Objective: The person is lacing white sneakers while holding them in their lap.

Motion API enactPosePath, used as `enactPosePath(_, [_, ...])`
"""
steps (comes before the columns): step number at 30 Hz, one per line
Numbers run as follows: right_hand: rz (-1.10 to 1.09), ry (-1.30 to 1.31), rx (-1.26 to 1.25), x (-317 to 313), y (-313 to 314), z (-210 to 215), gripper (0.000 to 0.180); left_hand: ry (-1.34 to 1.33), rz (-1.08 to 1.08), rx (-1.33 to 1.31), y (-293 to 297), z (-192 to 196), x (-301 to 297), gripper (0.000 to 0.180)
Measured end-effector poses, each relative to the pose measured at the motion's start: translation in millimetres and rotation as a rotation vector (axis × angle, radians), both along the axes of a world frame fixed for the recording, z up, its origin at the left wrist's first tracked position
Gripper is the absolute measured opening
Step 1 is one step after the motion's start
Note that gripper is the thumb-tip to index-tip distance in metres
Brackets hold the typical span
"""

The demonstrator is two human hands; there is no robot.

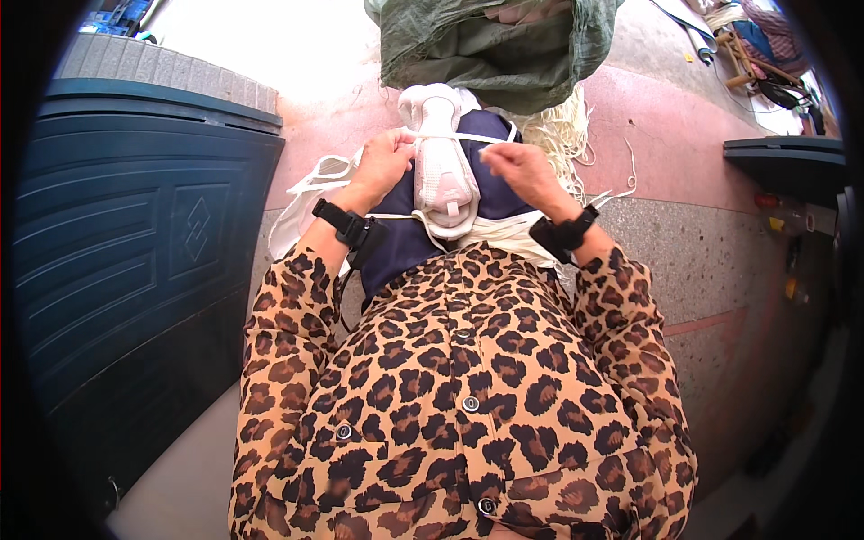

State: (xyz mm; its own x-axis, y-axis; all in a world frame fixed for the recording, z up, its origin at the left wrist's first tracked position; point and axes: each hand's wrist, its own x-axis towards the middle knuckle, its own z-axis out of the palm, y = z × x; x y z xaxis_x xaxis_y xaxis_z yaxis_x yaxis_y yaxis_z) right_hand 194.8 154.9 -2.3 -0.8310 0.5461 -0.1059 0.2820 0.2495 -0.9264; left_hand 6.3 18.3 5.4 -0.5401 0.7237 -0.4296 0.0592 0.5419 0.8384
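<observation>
A pale pinkish-white sneaker upper (441, 175) lies lengthwise across my lap, its rounded heel end toward me. A flat white shoelace (459, 137) runs across its upper part, with a loop curving on the right side. My left hand (387, 164) is closed in a pinch on the lace at the upper's left edge. On the right, my right hand (526, 173) pinches too, with a bit of white lace showing at the fingertips. Both wrists wear black straps with small devices. Dark blue cloth (396, 238) covers my lap beneath the upper.
A green woven sack (495, 54) stands open just ahead. A bundle of cream laces (562, 135) hangs at my right, and white pieces with straps (306, 207) lie at my left. A blue panelled door (144, 225) stands left; assorted items (765, 63) lie far right.
</observation>
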Motion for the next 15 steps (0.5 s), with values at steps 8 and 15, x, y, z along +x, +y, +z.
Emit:
enactPosePath(8, [0.082,-0.072,0.490,-36.1,2.9,-33.9,0.022,0.071,-0.036,0.022,-6.3,-6.9,-1.9,0.020])
enactPosePath(15, [0.196,-0.233,0.749,-52.7,3.5,-27.9,0.013,0.567,-0.084,-0.014,-1.2,-15.2,2.3,0.016])
